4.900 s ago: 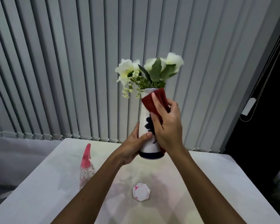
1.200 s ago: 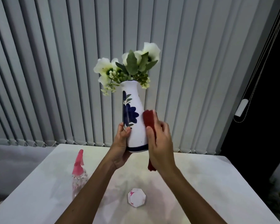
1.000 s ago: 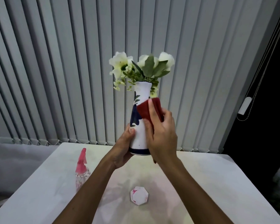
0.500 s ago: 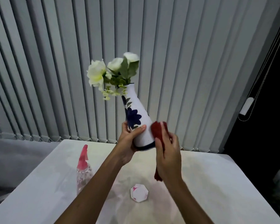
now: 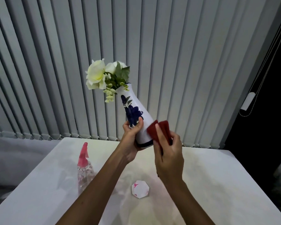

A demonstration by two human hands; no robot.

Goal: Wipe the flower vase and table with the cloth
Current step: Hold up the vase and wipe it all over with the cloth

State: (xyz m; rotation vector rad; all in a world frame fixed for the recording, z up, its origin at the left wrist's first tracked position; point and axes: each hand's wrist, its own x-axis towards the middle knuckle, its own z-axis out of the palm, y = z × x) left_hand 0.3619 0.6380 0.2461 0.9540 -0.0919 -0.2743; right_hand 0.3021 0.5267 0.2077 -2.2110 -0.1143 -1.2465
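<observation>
A white vase (image 5: 143,117) with a dark blue flower pattern and a blue band at its foot is held in the air above the table, tilted with its neck to the left. White flowers with green leaves (image 5: 104,77) stick out of its neck. My left hand (image 5: 132,137) grips the vase's lower body from the left. My right hand (image 5: 168,153) holds a folded dark red cloth (image 5: 159,131) pressed against the vase's lower right side.
The white table (image 5: 217,184) lies below. A clear spray bottle with a pink head (image 5: 84,168) stands at the left. A small white octagonal coaster with pink marks (image 5: 140,189) lies near the middle. Grey vertical blinds (image 5: 169,54) hang behind; a dark opening is at the right.
The vase went from upright to tilted with its neck leaning left. The red cloth slid from the upper body down to the lower right side near the base.
</observation>
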